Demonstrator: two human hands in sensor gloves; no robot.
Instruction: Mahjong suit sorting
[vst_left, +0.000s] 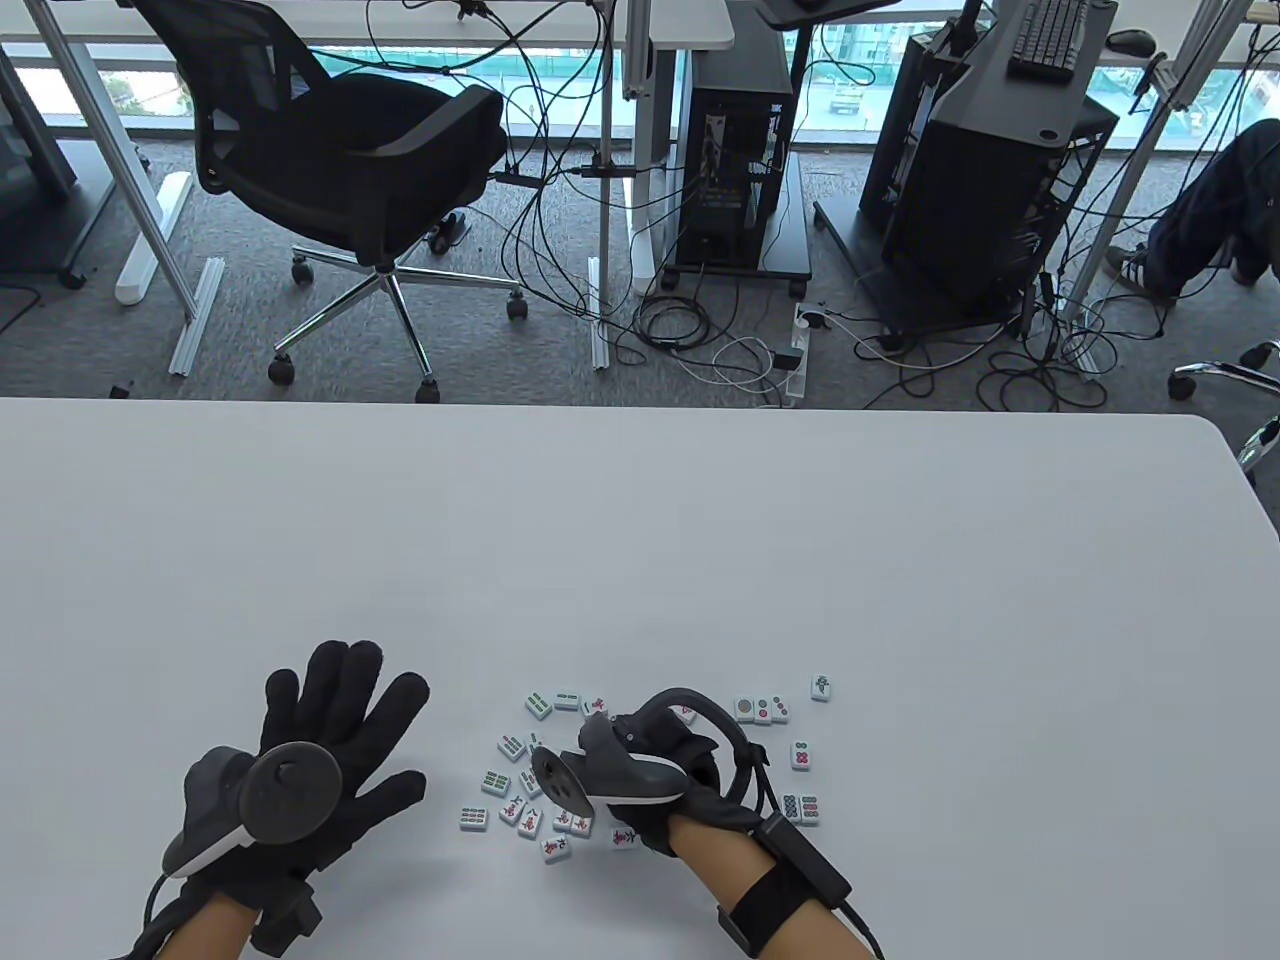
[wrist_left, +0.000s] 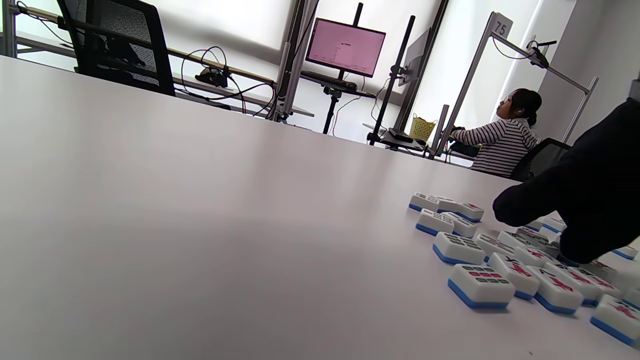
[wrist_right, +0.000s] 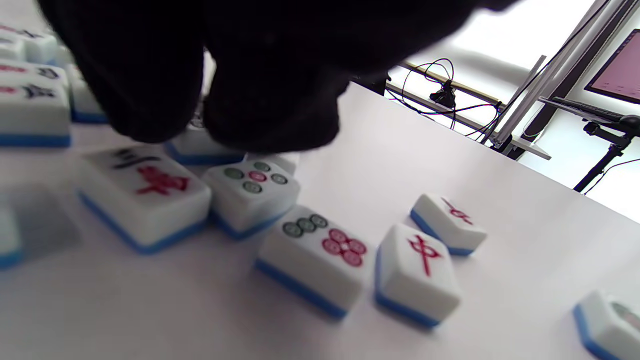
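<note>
1. White blue-backed mahjong tiles (vst_left: 560, 770): scattered face up at lower centre of the white table (vst_left: 700, 560).
2. Left hand (vst_left: 320, 760): laid flat, fingers spread, lower left.
3. Right hand (vst_left: 665, 765): fingers curled down among tiles; grasp not discernible.
4. Black office chair (vst_left: 340, 170): upper left.

Left hand (vst_left: 320, 745) flat, fingers spread; right hand (vst_left: 665, 775) palm-down, fingers curled downward.

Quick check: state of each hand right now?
Left hand: open, flat on the white table.
Right hand: over the white mahjong tiles; grip cannot be told.
</note>
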